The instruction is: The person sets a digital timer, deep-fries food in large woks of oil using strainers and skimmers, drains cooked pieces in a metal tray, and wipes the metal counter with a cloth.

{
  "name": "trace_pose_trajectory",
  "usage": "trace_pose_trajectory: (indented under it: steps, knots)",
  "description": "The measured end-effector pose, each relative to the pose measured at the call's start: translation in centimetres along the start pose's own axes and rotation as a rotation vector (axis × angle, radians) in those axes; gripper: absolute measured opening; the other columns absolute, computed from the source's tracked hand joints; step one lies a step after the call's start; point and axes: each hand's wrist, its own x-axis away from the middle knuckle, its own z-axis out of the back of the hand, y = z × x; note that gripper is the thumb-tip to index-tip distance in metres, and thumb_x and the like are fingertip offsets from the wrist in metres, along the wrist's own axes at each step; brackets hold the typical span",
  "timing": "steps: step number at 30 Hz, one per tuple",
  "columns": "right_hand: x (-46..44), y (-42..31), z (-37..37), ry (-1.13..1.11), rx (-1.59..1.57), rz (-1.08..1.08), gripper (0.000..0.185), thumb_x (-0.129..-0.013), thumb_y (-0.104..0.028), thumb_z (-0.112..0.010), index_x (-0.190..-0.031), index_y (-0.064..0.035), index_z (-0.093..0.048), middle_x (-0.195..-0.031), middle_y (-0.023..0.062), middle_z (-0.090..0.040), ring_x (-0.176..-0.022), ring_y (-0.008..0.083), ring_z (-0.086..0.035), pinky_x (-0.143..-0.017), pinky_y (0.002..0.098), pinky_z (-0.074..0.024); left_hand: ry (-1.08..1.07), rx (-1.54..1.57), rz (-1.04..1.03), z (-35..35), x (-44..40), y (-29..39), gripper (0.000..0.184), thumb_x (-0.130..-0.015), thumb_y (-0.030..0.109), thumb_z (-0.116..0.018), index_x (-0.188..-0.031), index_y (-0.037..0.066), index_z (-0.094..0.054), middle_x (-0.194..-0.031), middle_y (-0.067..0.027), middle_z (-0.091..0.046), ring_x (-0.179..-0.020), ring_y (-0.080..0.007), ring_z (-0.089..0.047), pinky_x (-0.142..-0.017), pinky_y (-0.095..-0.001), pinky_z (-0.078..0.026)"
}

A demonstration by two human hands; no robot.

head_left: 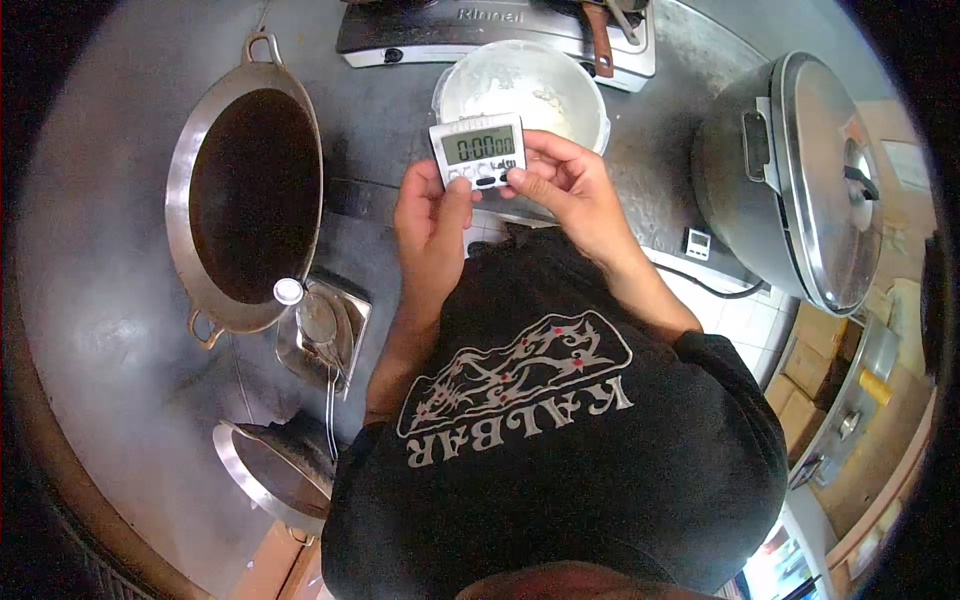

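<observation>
Between both hands I hold up a white digital kitchen timer (481, 151), its display reading zeros. My left hand (432, 212) grips its left side, the thumb at the lower front edge. My right hand (572, 180) closes on the right side, with the thumb on or beside a dark button at the lower right. Handwriting marks the face near that button. Just behind the timer stands a pale round tub (545, 85) with some whitish matter inside; the timer covers part of its near rim.
A wide wok (180, 200) of dark liquid sits left, beside a metal tray with a strainer (318, 318). A Rinnai stove (440, 35) is at the back. On the right are a large lidded pot (735, 170) and a second small timer (698, 243). Another pan (235, 460) stands lower left.
</observation>
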Motion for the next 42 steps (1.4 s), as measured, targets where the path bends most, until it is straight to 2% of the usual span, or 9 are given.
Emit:
trace_pose_trajectory:
  steps: [4,8,10,15,20,30,33,36,42]
  knots:
    - [0.1,0.0,-0.3,-0.004,0.011,-0.017,0.039,-0.082,0.003,-0.06,-0.12,0.0062,-0.048,-0.102,0.0103,-0.061,-0.085,0.0139,-0.061,-0.078,0.025,-0.05,-0.037,0.046,-0.001,0.5,-0.3,-0.7,0.015,-0.091,0.009,-0.049,-0.103,0.001,-0.046,-0.08,-0.0047,-0.056,-0.061,-0.0054,-0.045,-0.055,-0.0196,-0.037]
    - [0.5,-0.4,-1.1,0.063,0.337,0.376,0.033,-0.073,0.004,-0.068,-0.106,0.0034,-0.06,-0.098,0.0103,-0.06,-0.086,0.014,-0.062,-0.077,0.0255,-0.0511,-0.195,0.467,0.018,0.4,-0.5,-1.7,0.024,-0.091,0.01,-0.048,-0.111,0.001,-0.039,-0.09,-0.008,-0.054,-0.063,-0.0093,-0.048,-0.057,-0.023,-0.04]
    - [0.7,-1.2,-1.9,0.063,0.433,0.507,0.027,-0.067,0.002,-0.073,-0.093,-0.0009,-0.066,-0.095,0.0106,-0.061,-0.084,0.0176,-0.063,-0.074,0.0257,-0.0513,-0.222,0.458,-0.077,0.6,-0.4,-2.1,0.025,-0.089,0.011,-0.05,-0.11,0.001,-0.04,-0.092,-0.0092,-0.054,-0.067,-0.011,-0.05,-0.061,-0.0243,-0.042]
    - [1.2,-2.0,-1.5,-0.044,0.622,0.688,0.027,-0.068,0.001,-0.074,-0.092,0.0033,-0.062,-0.092,0.0137,-0.061,-0.086,0.0206,-0.062,-0.074,0.0287,-0.0506,-0.274,0.261,-0.414,0.6,-0.8,-1.8,0.032,-0.084,0.014,-0.058,-0.107,0.002,-0.039,-0.098,-0.0188,-0.053,-0.087,-0.0205,-0.055,-0.076,-0.0311,-0.047]
    - [1.3,-1.6,-1.6,0.02,0.537,0.767,0.023,-0.065,-0.003,-0.076,-0.086,-0.0023,-0.064,-0.088,0.01,-0.065,-0.081,0.0197,-0.065,-0.07,0.027,-0.0511,-0.28,0.124,-0.498,0.6,-0.2,-0.4,0.033,-0.086,0.019,-0.058,-0.107,0.003,-0.038,-0.097,-0.02,-0.053,-0.084,-0.0202,-0.055,-0.073,-0.0311,-0.047]
    - [1.4,-1.6,-1.3,-0.025,0.506,0.749,0.025,-0.066,-0.004,-0.076,-0.088,0.0003,-0.063,-0.09,0.0119,-0.065,-0.085,0.0206,-0.065,-0.074,0.0277,-0.052,-0.204,-0.018,-0.581,0.5,0.5,0.5,0.034,-0.087,0.023,-0.058,-0.107,0.002,-0.042,-0.099,-0.0177,-0.053,-0.088,-0.0209,-0.054,-0.078,-0.0328,-0.045]
    - [1.5,-1.5,-1.4,-0.036,0.443,0.639,0.028,-0.069,-0.001,-0.073,-0.093,0.0033,-0.061,-0.091,0.012,-0.065,-0.089,0.0194,-0.064,-0.079,0.0281,-0.0523,-0.131,-0.227,-0.552,1.1,1.1,1.4,0.035,-0.087,0.023,-0.057,-0.109,-0.002,-0.045,-0.102,-0.0158,-0.053,-0.09,-0.0192,-0.054,-0.081,-0.0315,-0.043]
    - [1.6,-1.2,-1.4,0.031,-0.082,0.19,0.028,-0.076,0.006,-0.065,-0.102,0.0068,-0.055,-0.095,0.0136,-0.064,-0.087,0.0159,-0.063,-0.082,0.0278,-0.0512,-0.099,-0.143,-0.247,1.0,1.8,1.8,0.026,-0.09,0.011,-0.051,-0.111,-0.005,-0.048,-0.099,-0.0108,-0.058,-0.089,-0.0148,-0.056,-0.08,-0.0274,-0.044]
    - [0.7,0.7,-0.7,0.052,-0.178,0.025,0.021,-0.08,0.003,-0.062,-0.101,0.0048,-0.057,-0.094,0.0139,-0.065,-0.086,0.0147,-0.063,-0.078,0.0256,-0.0507,-0.047,-0.162,-0.102,0.6,1.3,2.6,0.024,-0.091,0.008,-0.049,-0.111,-0.005,-0.049,-0.091,-0.0085,-0.062,-0.081,-0.0108,-0.058,-0.073,-0.023,-0.045]
